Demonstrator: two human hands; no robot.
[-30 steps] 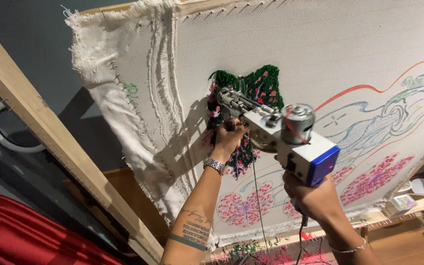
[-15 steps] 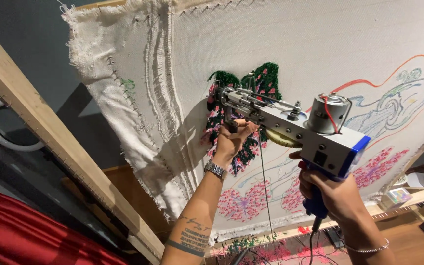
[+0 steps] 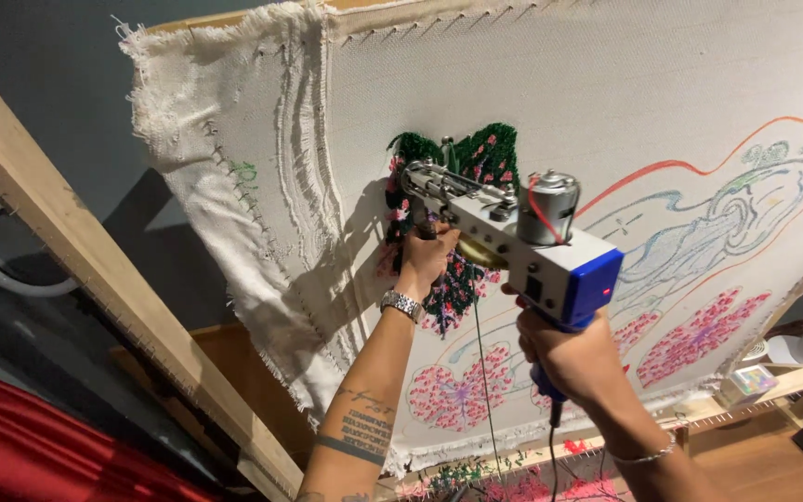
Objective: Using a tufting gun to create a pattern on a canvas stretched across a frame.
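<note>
Right hand (image 3: 573, 358) fingers wrapped on tufting gun (image 3: 513, 237) rear grip; left hand (image 3: 425, 260) fingers closed on front handle. Risk: yarn (image 3: 479, 372) trailing at 6 o'clock may snag; needle skid could tear cloth (image 3: 550, 102).

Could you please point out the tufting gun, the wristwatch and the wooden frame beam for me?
tufting gun (image 3: 550, 265): head view, on its white body.
wristwatch (image 3: 401, 304): head view, on the metal band.
wooden frame beam (image 3: 76, 251): head view, mid-length.

Tufting gun (image 3: 513, 237) tip lost against green tufted patch (image 3: 476, 153). Left hand (image 3: 425, 260) fingers hidden behind front grip. Canvas (image 3: 606, 112) cut off right. Right hand (image 3: 573, 358) covers blue handle.
</note>
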